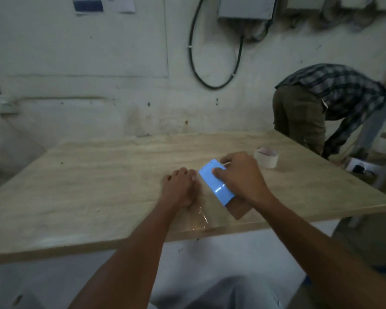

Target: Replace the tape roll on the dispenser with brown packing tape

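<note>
My right hand [236, 175] grips the blue-topped dispenser [216, 185], thumb on its upper face; its long axis runs from the table's [76, 186] near edge away to the left. My left hand [179, 186] sits curled just left of the dispenser, seemingly pinching a clear strip of tape [198, 216] that trails toward me. I can't see any brown packing tape. A pale roll [266, 157] stands just beyond the dispenser to its right, nearer my right hand, so that hand would likely reach it.

No legible text; wall papers [104, 4] too blurred to read
</note>
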The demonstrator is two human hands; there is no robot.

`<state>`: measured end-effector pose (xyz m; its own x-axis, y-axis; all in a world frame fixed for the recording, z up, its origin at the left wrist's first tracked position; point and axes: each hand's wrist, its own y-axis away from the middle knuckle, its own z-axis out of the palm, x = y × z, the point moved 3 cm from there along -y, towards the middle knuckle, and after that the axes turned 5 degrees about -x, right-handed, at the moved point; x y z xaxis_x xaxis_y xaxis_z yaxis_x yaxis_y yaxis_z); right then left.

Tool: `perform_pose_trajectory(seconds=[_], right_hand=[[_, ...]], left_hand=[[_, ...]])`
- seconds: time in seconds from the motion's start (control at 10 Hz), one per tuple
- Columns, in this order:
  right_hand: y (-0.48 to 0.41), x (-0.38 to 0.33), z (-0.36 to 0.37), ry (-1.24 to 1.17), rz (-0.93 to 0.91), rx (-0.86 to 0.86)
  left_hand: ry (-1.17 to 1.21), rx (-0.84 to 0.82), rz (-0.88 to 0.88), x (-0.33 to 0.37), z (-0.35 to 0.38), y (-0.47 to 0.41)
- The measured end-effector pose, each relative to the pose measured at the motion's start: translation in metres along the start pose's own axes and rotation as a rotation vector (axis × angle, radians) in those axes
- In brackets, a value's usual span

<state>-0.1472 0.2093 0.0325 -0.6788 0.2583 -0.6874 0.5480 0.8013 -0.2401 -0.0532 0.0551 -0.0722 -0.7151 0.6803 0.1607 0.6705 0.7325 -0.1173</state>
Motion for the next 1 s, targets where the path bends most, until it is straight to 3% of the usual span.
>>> perform_pose_trajectory(seconds=[0.2,0.3,0.4,0.8,1.0], right_hand=[[-0.038,0.007,0.044,0.31,-0.185,0.068],[-0.05,0.009,0.062,0.521,-0.211,0.101],[-0.06,0.015,0.076,0.611,-0.171,0.016],[-0.059,0.039,0.098,0.792,-0.149,-0.033],[-0.066,0.02,0.077,0.693,-0.162,-0.097]], left_hand=[[0.056,0.054,-0.147,-0.039,0.0,-0.008],[0.019,0.008,-0.174,-0.054,-0.002,-0.009],[0.0,-0.029,-0.168,-0.058,-0.002,-0.008],[0.02,-0.025,-0.198,-0.054,-0.005,-0.005],[0.0,-0.019,-0.226,-0.05,-0.013,-0.006]])
